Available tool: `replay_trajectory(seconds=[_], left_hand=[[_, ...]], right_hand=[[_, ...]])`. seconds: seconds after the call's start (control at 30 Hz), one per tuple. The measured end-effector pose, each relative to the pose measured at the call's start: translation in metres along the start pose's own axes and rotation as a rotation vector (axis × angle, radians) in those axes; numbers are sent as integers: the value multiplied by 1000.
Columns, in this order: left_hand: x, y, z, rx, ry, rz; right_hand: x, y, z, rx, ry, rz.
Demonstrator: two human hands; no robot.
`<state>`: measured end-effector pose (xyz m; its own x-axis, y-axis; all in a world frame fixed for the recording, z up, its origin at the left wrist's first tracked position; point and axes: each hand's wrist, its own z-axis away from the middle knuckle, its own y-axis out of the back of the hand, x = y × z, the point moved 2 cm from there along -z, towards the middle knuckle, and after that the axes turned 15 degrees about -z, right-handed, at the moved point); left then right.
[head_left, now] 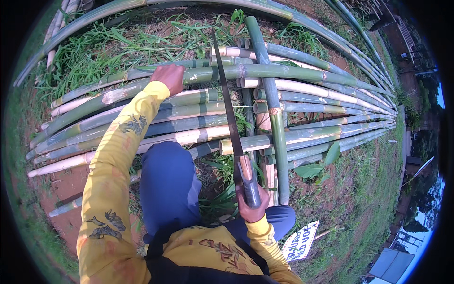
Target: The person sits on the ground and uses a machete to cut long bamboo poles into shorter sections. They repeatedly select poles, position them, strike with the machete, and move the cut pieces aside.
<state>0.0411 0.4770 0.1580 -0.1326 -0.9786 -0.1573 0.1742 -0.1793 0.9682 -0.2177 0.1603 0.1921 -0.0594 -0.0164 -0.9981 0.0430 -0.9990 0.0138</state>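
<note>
My right hand [252, 206] is wrapped round the handle of a handsaw [230, 113]. Its long dark blade points away from me and crosses over a long green bamboo pole [283, 71]; I cannot tell whether the teeth are in the bamboo. To the left of the blade, my left hand [168, 78] is closed over the same pole. This pole lies over an upright-running green bamboo crosspiece [271, 102] or meets it there. Cut bamboo lengths [189, 113] lie below my left arm, and more poles [321, 97] fan out to the right.
Long bamboo poles [137, 4] curve along the far side. Grass [109, 45] and reddish soil [66, 184] surround the stacks. A large green leaf [332, 154] lies on the right poles. A white printed sign [302, 241] stands near my right knee. Trees [423, 189] show at the far right.
</note>
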Motion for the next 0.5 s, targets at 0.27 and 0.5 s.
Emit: replay_trajectory(seconds=[0.27,0.5], left_hand=[[0,2,-6,38,-19,3],[-4,-3,-5,44,-9,6]], right_hand=[[9,-29,-72,14,70,-48],[5,-7,-16,26,1,10]])
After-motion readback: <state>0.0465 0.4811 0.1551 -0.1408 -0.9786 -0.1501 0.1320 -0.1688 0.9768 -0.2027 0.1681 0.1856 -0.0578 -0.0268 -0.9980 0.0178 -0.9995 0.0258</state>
